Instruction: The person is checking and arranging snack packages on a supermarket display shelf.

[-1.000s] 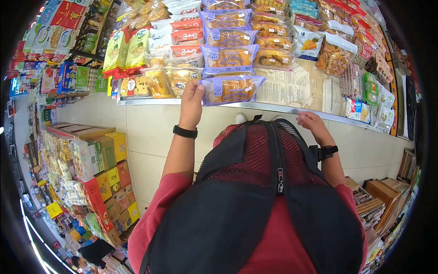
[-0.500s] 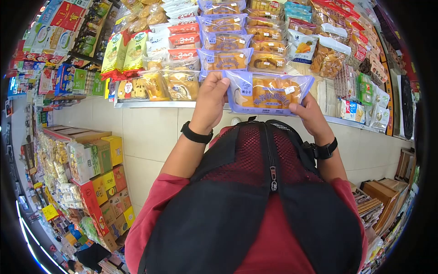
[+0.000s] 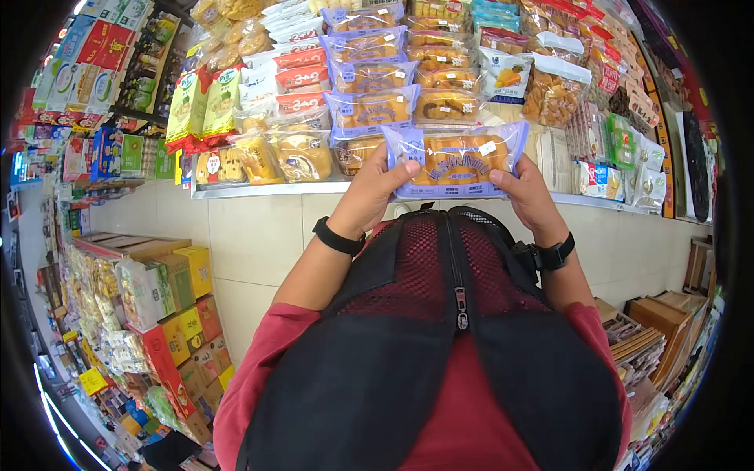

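A purple-edged clear pack of bread rolls (image 3: 459,161) is held level between both hands, over the front edge of the shelf. My left hand (image 3: 378,187) grips its left end, with the thumb on the front face. On the right end, my right hand (image 3: 531,192) is closed with its thumb near the lower corner. The other fingers are partly hidden behind the pack. Just behind it, similar purple packs (image 3: 371,111) lie in a column, beside a column of clear bread packs (image 3: 446,106).
The display shelf (image 3: 314,188) holds green snack bags (image 3: 222,102), round bread packs (image 3: 302,155) and nut bags (image 3: 556,90). Stacked cartons (image 3: 188,334) stand at the left, wooden boxes (image 3: 656,326) at the right. A black mesh backpack (image 3: 440,330) hangs on my chest.
The view has shifted slightly, so the shelf goods appear further left. My left thumb has moved from the pack's top left corner down onto its front face. Both hands still hold the pack.
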Tool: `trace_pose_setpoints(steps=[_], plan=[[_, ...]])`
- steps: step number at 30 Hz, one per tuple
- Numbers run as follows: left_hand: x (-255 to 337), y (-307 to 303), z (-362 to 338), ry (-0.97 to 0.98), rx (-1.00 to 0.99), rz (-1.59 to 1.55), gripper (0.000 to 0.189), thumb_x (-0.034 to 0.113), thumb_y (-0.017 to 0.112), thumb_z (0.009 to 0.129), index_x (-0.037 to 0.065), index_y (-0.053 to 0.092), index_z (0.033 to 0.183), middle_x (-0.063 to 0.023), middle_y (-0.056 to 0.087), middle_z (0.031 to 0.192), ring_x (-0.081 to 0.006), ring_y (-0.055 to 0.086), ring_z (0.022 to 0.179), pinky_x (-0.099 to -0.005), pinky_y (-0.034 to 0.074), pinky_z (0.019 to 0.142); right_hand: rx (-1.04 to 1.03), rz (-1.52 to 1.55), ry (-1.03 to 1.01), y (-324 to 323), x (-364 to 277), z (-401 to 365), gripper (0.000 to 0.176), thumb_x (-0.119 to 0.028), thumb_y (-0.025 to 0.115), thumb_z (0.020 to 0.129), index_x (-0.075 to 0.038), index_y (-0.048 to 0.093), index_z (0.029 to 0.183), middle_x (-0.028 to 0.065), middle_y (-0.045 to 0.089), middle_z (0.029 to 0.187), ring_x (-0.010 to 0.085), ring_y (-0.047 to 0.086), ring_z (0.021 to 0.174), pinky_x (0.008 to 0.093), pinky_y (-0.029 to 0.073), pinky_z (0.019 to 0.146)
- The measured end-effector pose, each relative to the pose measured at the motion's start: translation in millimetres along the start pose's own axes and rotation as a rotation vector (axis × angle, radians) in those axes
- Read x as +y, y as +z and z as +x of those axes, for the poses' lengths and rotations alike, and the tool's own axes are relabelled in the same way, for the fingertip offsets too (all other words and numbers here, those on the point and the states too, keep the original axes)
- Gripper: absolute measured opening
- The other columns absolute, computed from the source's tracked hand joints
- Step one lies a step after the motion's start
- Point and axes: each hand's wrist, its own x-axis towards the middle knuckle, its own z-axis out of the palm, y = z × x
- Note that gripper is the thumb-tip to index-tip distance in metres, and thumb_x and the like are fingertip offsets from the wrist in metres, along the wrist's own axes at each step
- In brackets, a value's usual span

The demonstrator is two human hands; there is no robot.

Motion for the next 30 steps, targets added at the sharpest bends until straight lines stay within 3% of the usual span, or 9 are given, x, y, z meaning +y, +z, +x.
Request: trace_pose_setpoints(steps=[5,12,15,30], plan=[[-5,-7,2,-0.003,0.052,0.009,0.05,0.021,0.064,0.092,0.003,0.043,0.133,-0.0071,0.057,0.124,-0.0157,0.056,0.112,-0.0321,0.045,0.097,-0.023,-0.033,0.024,-1,2,0,0.055,-0.03,0.065,0.09,0.002,0.047,0.131,0.0076,0.058,0.119,0.0154,0.054,0.108,0.0316,0.044,0.094],[-2,-6,1,0.028,0.123,-0.022,0.044,0.02,0.067,0.09,0.0,0.049,0.125,-0.0063,0.06,0.114,-0.0141,0.057,0.104,-0.0309,0.046,0.093,-0.03,0.064,0.048,-1,1,2,0.046,-0.027,0.057,0.096,0.002,0.049,0.13,0.0062,0.059,0.116,0.0109,0.056,0.101,0.0274,0.045,0.09],[-5,-12,1,0.017,0.098,-0.004,0.051,0.022,0.064,0.092,0.002,0.042,0.133,-0.0087,0.056,0.124,-0.0174,0.056,0.112,-0.0334,0.046,0.098,-0.019,-0.005,0.036,-5,5,4,0.041,-0.025,0.055,0.097,0.002,0.052,0.127,0.0051,0.061,0.112,0.0094,0.057,0.098,0.0255,0.045,0.089],[-11,-18,5,-0.034,0.128,-0.069,0.04,0.022,0.062,0.094,0.002,0.048,0.125,-0.0086,0.059,0.119,-0.0161,0.06,0.105,-0.0318,0.05,0.091,-0.062,-0.175,0.011,-5,-2,1,0.04,-0.027,0.049,0.1,0.003,0.055,0.126,0.0015,0.062,0.105,0.006,0.053,0.094,0.0224,0.044,0.085]])
